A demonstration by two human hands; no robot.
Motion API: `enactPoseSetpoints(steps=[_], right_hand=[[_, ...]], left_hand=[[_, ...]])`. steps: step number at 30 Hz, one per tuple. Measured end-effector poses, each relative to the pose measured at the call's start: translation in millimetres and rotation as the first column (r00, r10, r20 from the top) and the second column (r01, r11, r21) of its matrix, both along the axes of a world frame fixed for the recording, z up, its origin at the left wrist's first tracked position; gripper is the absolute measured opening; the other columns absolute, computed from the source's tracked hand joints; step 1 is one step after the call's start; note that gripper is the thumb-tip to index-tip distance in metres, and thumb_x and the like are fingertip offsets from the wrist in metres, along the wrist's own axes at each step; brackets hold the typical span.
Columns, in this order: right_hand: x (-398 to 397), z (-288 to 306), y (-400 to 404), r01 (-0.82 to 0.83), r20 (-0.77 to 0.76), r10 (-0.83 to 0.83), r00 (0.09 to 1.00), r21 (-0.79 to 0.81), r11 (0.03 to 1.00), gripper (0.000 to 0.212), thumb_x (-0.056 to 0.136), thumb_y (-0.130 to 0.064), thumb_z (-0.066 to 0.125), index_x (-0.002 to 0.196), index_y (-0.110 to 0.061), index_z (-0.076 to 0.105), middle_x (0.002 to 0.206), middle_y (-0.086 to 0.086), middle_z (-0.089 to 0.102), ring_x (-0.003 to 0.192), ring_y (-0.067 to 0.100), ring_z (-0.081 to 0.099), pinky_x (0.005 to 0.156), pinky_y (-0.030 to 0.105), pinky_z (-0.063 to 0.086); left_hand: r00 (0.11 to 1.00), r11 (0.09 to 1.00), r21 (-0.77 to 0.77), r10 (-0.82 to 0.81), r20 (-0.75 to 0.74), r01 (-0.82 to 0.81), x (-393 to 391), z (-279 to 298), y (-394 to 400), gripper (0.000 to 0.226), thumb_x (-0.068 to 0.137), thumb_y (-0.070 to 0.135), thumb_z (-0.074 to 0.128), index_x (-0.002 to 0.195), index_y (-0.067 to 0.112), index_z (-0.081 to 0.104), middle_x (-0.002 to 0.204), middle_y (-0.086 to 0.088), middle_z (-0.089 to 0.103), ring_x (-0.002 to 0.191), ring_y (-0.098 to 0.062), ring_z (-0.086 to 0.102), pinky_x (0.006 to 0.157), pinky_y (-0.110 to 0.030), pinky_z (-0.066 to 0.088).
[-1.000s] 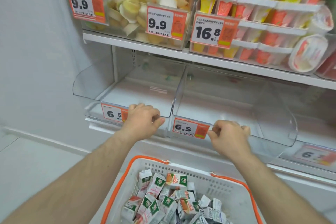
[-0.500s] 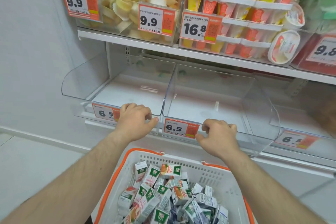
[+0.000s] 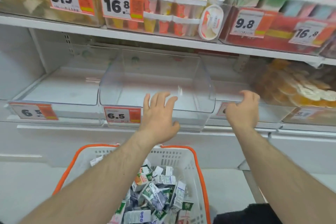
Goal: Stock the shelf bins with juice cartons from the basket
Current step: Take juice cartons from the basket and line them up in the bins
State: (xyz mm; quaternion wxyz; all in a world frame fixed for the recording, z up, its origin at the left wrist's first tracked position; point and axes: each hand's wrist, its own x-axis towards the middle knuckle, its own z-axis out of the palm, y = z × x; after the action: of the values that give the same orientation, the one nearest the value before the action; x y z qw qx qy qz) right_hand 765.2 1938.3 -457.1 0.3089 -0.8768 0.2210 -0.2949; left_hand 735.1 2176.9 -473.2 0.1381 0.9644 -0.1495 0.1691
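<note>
Down at the bottom: white basket (image 3: 192,162) with orange rim, heaped with small juice cartons (image 3: 160,192), green, white and orange, lying every which way. Straight above the basket, clear middle bin (image 3: 205,85) on the lower shelf, nothing inside, 6.5 price tag (image 3: 122,115) on its front. Left of that bin, another clear bin (image 3: 60,94), bare too. Left hand (image 3: 157,116) over the middle bin's front lip, fingers spread and straight, gripping nothing. Right hand (image 3: 243,109) just right of the middle bin, fingers curled over the front edge of the next clear bin (image 3: 272,112). Further right, a bin of blurred orange packets (image 3: 298,85). Above the middle bin, upper shelf (image 3: 127,36) packed with cups and tubs.
</note>
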Motion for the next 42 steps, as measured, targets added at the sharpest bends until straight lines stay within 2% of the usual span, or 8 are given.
enactPoseSetpoints(steps=[2,4,8,13,19,27,32,42], right_hand=[[11,-14,-31,-0.002,-0.287,-0.023,0.958,-0.084,0.996,0.058,0.083,-0.016,0.059,0.137,-0.013,0.041,0.152,0.006,0.025,0.116,0.039,0.051,0.092,0.044,0.043],[21,-23,-49,-0.045,-0.413,-0.03,0.91,-0.172,0.984,0.059,0.083,-0.02,0.063,0.136,-0.013,0.039,0.15,0.009,0.024,0.115,0.042,0.051,0.094,0.045,0.043],[33,-25,-62,-0.068,-0.331,-0.007,0.944,-0.214,0.974,0.044,0.077,-0.013,0.066,0.116,-0.001,0.052,0.124,0.02,0.045,0.109,0.044,0.052,0.094,0.044,0.044],[29,-23,-70,-0.084,-0.283,0.03,0.959,-0.179,0.98,0.043,0.076,-0.011,0.065,0.118,-0.004,0.055,0.124,0.018,0.048,0.111,0.039,0.052,0.095,0.04,0.042],[33,-5,-68,-0.098,-0.292,0.018,0.956,-0.262,0.96,0.039,0.075,-0.013,0.065,0.112,-0.004,0.056,0.118,0.018,0.046,0.099,0.042,0.056,0.09,0.043,0.047],[4,-6,-70,-0.115,-0.406,-0.003,0.914,-0.267,0.957,0.04,0.077,-0.012,0.059,0.117,-0.011,0.06,0.122,0.017,0.045,0.104,0.04,0.054,0.091,0.037,0.044],[-15,-9,-68,-0.164,-0.473,0.022,0.881,-0.262,0.951,0.029,0.074,-0.016,0.061,0.103,-0.016,0.064,0.115,0.015,0.047,0.1,0.037,0.055,0.088,0.036,0.047],[-25,8,-59,-0.224,-0.624,0.019,0.781,-0.251,0.942,0.02,0.072,-0.02,0.054,0.09,-0.026,0.061,0.11,0.01,0.044,0.1,0.035,0.055,0.09,0.037,0.049]], left_hand=[[1.0,0.999,0.044,-0.018,-0.013,0.019,3,-8,-21,0.076,0.083,0.038,0.058,0.149,0.022,0.024,0.153,-0.003,0.02,0.144,-0.022,0.009,0.115,-0.044,-0.015],[1.0,0.997,0.078,-0.009,-0.028,0.011,5,-14,-37,0.076,0.084,0.037,0.056,0.15,0.023,0.022,0.152,-0.002,0.022,0.144,-0.022,0.009,0.115,-0.045,-0.016],[0.999,0.994,0.1,0.04,-0.022,-0.038,8,-18,-48,0.064,0.083,0.034,0.053,0.144,0.026,0.034,0.139,0.002,0.035,0.136,-0.022,0.022,0.114,-0.045,-0.013],[1.0,0.997,0.073,0.025,0.007,-0.026,9,-21,-48,0.052,0.083,0.033,0.054,0.134,0.028,0.046,0.128,0.003,0.042,0.124,-0.022,0.032,0.113,-0.042,0.0],[1.0,0.997,0.079,-0.016,-0.008,0.017,10,-21,-41,0.054,0.083,0.032,0.053,0.136,0.028,0.041,0.128,0.004,0.042,0.122,-0.022,0.031,0.112,-0.04,0.005],[1.0,0.996,0.086,0.011,-0.023,-0.009,10,-20,-44,0.054,0.083,0.033,0.053,0.136,0.028,0.042,0.128,0.003,0.042,0.12,-0.023,0.034,0.108,-0.04,0.013],[0.999,0.995,0.094,0.025,-0.046,-0.021,9,-17,-47,0.054,0.083,0.031,0.052,0.135,0.028,0.041,0.126,0.002,0.043,0.116,-0.023,0.035,0.104,-0.04,0.018],[0.997,0.99,0.138,0.031,-0.064,-0.022,6,-13,-45,0.062,0.084,0.033,0.05,0.143,0.028,0.032,0.128,0.001,0.042,0.118,-0.024,0.036,0.105,-0.042,0.021]])
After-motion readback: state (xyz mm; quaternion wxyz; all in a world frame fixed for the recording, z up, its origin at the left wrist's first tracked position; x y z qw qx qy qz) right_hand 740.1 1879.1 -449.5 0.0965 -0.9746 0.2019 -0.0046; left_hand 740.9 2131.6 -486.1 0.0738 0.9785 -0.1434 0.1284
